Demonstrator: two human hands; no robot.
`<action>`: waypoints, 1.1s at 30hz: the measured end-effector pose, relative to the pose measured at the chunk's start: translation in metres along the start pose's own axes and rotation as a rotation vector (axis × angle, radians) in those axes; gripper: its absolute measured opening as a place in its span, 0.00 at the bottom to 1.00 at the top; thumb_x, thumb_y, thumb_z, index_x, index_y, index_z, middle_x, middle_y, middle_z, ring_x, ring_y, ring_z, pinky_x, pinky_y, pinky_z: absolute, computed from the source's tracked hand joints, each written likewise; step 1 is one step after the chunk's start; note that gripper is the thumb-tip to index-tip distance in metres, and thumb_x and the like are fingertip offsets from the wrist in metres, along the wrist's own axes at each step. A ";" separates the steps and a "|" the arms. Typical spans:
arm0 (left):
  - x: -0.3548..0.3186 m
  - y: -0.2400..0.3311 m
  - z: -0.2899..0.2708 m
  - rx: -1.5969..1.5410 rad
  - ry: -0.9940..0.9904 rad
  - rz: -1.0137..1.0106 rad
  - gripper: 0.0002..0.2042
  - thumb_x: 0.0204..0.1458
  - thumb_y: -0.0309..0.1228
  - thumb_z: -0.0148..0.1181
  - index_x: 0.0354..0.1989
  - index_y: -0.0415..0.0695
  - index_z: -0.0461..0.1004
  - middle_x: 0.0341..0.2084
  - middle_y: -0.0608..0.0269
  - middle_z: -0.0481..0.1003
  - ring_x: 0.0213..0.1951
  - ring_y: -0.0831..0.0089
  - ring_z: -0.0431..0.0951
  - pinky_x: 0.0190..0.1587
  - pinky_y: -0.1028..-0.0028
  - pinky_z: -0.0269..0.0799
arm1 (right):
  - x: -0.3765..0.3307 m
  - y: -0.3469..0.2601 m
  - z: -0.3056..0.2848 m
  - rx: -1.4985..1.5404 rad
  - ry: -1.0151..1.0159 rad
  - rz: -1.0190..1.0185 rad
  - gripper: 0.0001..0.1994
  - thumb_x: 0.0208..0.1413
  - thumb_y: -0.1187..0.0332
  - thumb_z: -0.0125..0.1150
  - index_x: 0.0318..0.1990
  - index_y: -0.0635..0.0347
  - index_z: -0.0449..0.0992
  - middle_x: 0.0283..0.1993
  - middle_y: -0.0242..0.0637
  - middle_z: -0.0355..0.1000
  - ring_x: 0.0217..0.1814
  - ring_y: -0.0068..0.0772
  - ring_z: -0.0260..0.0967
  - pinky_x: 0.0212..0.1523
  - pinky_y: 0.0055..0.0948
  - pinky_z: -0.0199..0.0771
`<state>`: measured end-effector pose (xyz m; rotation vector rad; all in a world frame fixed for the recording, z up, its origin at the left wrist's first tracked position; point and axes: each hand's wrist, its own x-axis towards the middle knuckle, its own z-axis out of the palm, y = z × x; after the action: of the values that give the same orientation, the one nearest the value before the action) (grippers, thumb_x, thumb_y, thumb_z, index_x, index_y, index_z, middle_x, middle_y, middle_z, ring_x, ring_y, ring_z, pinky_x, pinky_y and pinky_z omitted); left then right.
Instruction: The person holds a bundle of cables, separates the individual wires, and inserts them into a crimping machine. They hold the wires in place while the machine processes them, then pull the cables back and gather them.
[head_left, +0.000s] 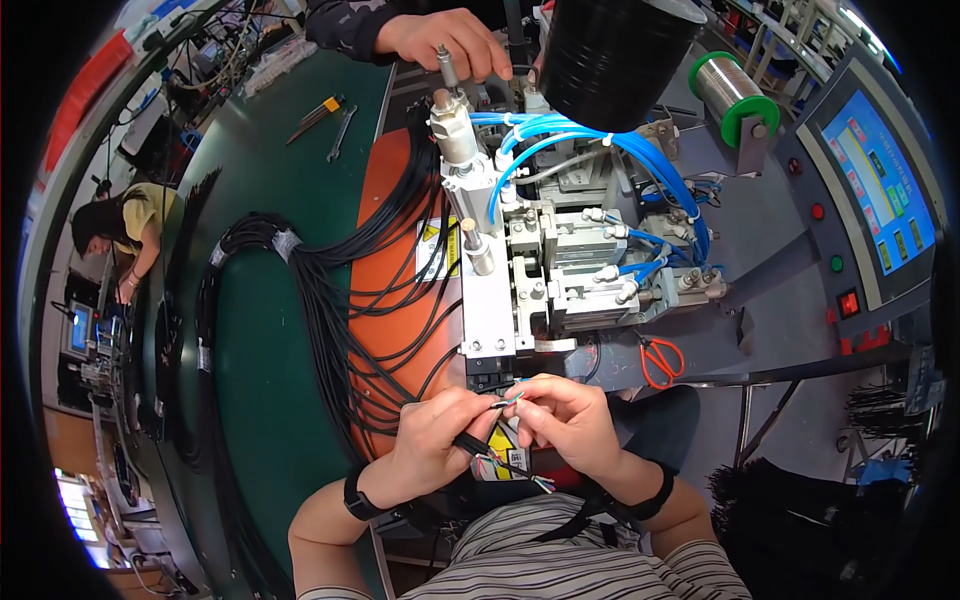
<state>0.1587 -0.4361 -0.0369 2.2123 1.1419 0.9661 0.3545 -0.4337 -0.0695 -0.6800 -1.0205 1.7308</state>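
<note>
My left hand is closed around black cables just in front of the machine's near edge. From one cable end, thin coloured wires reach across to my right hand, whose thumb and fingertips pinch them. Other stripped ends with loose coloured wires hang below my left hand. The silvery pneumatic machine with blue air hoses stands right beyond my fingers. Black cables from a long bundle fan out over an orange mat toward its left side.
A co-worker's hand rests at the machine's far end. Red-handled scissors lie right of it. A solder spool and touchscreen stand at right. A wrench lies on the green table; another person sits far left.
</note>
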 end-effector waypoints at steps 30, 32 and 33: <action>0.003 -0.005 0.002 -0.052 -0.105 0.015 0.10 0.46 0.18 0.63 0.37 0.38 0.75 0.19 0.60 0.71 0.19 0.69 0.73 0.22 0.73 0.66 | 0.009 -0.006 -0.021 -0.058 -0.127 0.197 0.08 0.62 0.77 0.56 0.47 0.69 0.75 0.42 0.39 0.77 0.29 0.20 0.75 0.27 0.15 0.70; 0.000 0.000 0.002 0.062 -0.085 0.069 0.09 0.45 0.19 0.64 0.36 0.39 0.75 0.18 0.61 0.70 0.18 0.69 0.72 0.21 0.72 0.66 | 0.007 0.001 -0.020 -0.127 -0.116 0.139 0.09 0.60 0.78 0.57 0.46 0.69 0.75 0.43 0.41 0.77 0.32 0.22 0.75 0.29 0.19 0.73; -0.002 0.003 0.003 0.175 -0.064 0.122 0.09 0.44 0.20 0.64 0.35 0.40 0.75 0.18 0.62 0.70 0.17 0.69 0.71 0.21 0.72 0.65 | 0.005 0.004 -0.016 -0.127 -0.116 0.139 0.09 0.60 0.78 0.57 0.46 0.69 0.75 0.43 0.41 0.77 0.32 0.22 0.75 0.29 0.19 0.73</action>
<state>0.1614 -0.4391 -0.0373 2.4591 1.1109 0.8653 0.3640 -0.4248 -0.0804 -0.7533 -1.1952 1.8549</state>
